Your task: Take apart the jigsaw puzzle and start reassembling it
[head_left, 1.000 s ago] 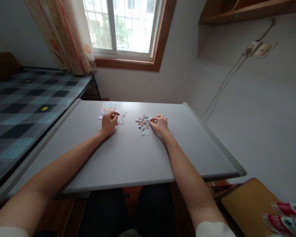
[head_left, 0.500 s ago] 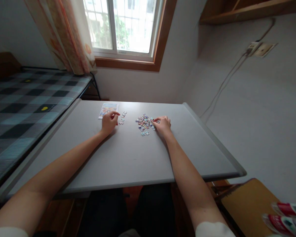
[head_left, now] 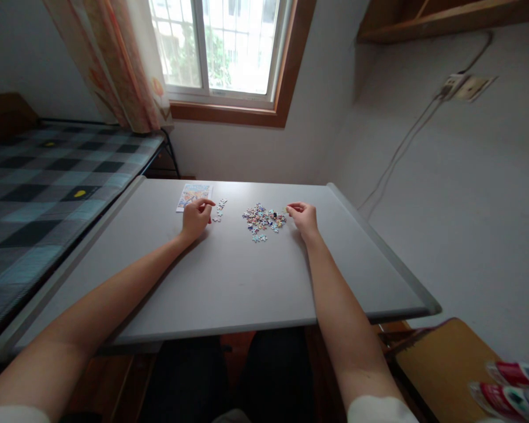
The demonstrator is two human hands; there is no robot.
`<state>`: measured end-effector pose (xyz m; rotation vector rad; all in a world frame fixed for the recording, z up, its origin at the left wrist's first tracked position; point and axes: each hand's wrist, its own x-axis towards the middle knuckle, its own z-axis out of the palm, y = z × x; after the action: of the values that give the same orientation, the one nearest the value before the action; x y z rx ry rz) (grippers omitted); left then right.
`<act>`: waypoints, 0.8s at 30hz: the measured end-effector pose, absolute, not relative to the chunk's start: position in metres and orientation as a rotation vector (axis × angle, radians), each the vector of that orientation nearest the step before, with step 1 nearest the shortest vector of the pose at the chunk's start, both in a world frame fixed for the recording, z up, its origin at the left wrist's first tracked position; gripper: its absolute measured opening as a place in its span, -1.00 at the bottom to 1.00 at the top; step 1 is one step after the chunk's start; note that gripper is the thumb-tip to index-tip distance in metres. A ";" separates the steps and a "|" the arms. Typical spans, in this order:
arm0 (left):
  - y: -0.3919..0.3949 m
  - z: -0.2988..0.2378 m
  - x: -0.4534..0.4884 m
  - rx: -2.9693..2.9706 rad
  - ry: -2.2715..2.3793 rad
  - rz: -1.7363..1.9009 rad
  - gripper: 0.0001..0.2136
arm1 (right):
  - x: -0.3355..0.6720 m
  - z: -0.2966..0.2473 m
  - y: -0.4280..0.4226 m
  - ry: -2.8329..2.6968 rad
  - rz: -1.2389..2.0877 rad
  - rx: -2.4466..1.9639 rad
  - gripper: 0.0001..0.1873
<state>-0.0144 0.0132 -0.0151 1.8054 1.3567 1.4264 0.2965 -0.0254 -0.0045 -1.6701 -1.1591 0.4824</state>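
A heap of small colourful puzzle pieces [head_left: 261, 219] lies on the grey table [head_left: 229, 276]. My right hand [head_left: 304, 218] rests just right of the heap, thumb and forefinger pinched on a tiny piece at its edge. My left hand [head_left: 195, 216] sits curled on the table, fingers bent, beside a short row of joined pieces [head_left: 219, 210]. A small printed picture card [head_left: 193, 194] lies just beyond the left hand. What, if anything, the left fingers hold does not show.
A bed with a checked blue-grey cover [head_left: 44, 182] adjoins the table's left side. Behind the table are a window [head_left: 220, 47] and curtain [head_left: 114, 64]. A wooden chair [head_left: 445, 364] with red-white packets [head_left: 511, 382] stands at the lower right. A cable hangs down the right wall.
My right hand has slid rightward off the heap of pieces to its right edge, pinching a piece. The left hand has stayed put.
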 end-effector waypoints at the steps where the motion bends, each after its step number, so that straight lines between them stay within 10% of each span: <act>1: 0.013 -0.015 -0.014 1.804 1.350 1.427 -0.80 | 0.299 -0.004 -0.027 -1.167 0.441 -1.721 -0.79; 24: 0.012 -0.016 -0.016 1.798 1.324 1.421 -0.80 | 0.319 0.001 -0.037 -1.103 0.198 -2.134 -0.72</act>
<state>-0.0156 0.0120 -0.0158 1.7978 1.3236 1.4214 0.3187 -0.0368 0.0009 -2.1338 -1.1033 0.1985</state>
